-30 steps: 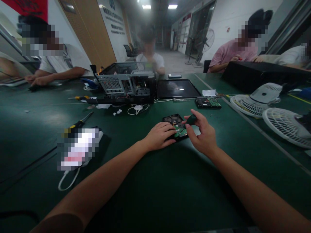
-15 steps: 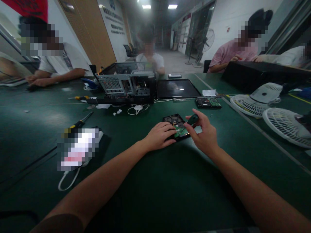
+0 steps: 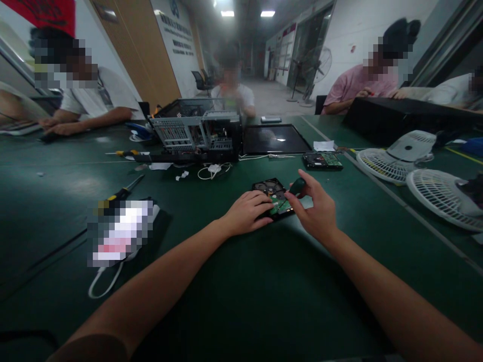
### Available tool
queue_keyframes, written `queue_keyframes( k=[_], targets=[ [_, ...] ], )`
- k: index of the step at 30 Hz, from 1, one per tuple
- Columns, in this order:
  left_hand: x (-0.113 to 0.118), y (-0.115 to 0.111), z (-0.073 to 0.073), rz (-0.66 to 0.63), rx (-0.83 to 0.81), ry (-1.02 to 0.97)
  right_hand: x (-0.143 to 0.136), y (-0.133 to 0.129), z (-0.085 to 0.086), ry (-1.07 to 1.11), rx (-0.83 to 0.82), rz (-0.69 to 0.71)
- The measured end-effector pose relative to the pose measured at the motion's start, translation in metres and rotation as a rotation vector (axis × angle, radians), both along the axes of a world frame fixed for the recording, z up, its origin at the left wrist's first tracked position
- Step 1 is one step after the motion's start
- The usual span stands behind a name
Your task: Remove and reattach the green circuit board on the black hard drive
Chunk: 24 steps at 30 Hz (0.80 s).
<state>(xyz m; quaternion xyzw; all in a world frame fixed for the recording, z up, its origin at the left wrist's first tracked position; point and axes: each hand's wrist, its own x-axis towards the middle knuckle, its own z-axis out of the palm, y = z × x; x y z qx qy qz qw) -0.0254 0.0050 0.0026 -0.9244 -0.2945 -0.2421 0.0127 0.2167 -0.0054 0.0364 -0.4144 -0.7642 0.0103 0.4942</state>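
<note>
A hard drive (image 3: 281, 202) with a green circuit board lies on the dark green table (image 3: 241, 281). My left hand (image 3: 249, 212) rests over its left side, fingers wrapped against the drive's edge. In my right hand (image 3: 316, 205) is a screwdriver (image 3: 298, 187) with a dark green handle, held between thumb and fingers. Its thin shaft slants down to the circuit board; the tip is too small to make out. A second hard drive (image 3: 323, 161) lies farther back to the right, apart from both hands.
An opened computer case (image 3: 196, 133) stands at the back, beside a flat black panel (image 3: 276, 139). White fan parts (image 3: 392, 156) lie right. A phone (image 3: 123, 231) and a yellow-black screwdriver (image 3: 118, 197) are left. People sit around the far side.
Both hands keep nearly the same place on the drive. The screwdriver handle has shifted very slightly left and is tilted a little differently.
</note>
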Motion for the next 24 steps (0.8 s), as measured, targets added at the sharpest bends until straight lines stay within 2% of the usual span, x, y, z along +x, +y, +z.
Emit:
queue_keyframes(
  k=[2,7,16,24],
  targets=[
    [0.0003,-0.0001,0.0003,-0.001,-0.005,-0.003,0.0009,-0.0011,0.0007,-0.013,0.0,0.008],
    [0.0009,-0.0011,0.0027,-0.004,-0.001,0.0,-0.0002,-0.0044,0.0023,0.022,-0.051,0.139],
    [0.0005,-0.0003,0.0004,0.006,-0.004,0.004,-0.0014,-0.0022,0.0031,0.009,-0.031,0.038],
    [0.0008,-0.0002,0.0012,0.0,-0.006,0.001,-0.0022,-0.0055,0.0027,0.058,-0.077,0.159]
  ],
)
